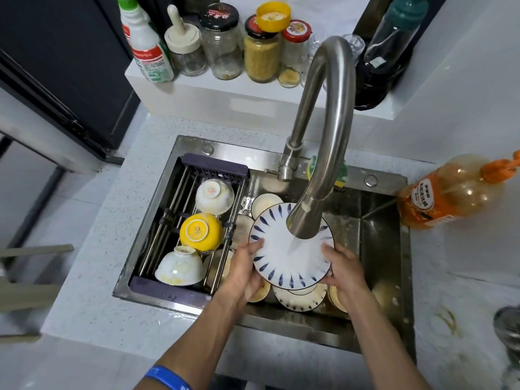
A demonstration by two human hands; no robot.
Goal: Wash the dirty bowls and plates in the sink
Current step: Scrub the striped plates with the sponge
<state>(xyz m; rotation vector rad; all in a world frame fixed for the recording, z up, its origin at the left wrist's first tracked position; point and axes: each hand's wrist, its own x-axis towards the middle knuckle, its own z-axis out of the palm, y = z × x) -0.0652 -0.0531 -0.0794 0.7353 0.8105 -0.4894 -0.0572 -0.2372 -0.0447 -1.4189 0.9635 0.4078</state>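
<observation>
The drying rack [194, 170] spans the left part of the sink [380, 220]. Three bowls rest upside down in the rack: a white bowl [215, 197] at the far end, a yellow bowl [201, 231] in the middle, and a second white bowl [180, 267] at the near end, streaked with yellow residue.

The left hand [243, 273] grips the left rim of the plate [289, 249], thumb lying on the upper face and fingers curled beneath. The plate is white with blue leaf marks around its border. It is held tilted above the sink basin, directly under the faucet [320, 136] spout. Water runs from the spout onto the centre of the plate.

The right hand [344, 270] grips the right rim of the same plate, thumb on top and fingers below.

Beneath the held plate, further dirty plates [302, 299] and bowls lie stacked in the basin, one with the same blue pattern.

On the table [98, 277] to the right of the sink, an orange detergent bottle [447, 192] lies tilted beside the sink's rim. On the raised shelf [197, 91] behind the sink stand several jars [222, 43] and a spray bottle [143, 43].
</observation>
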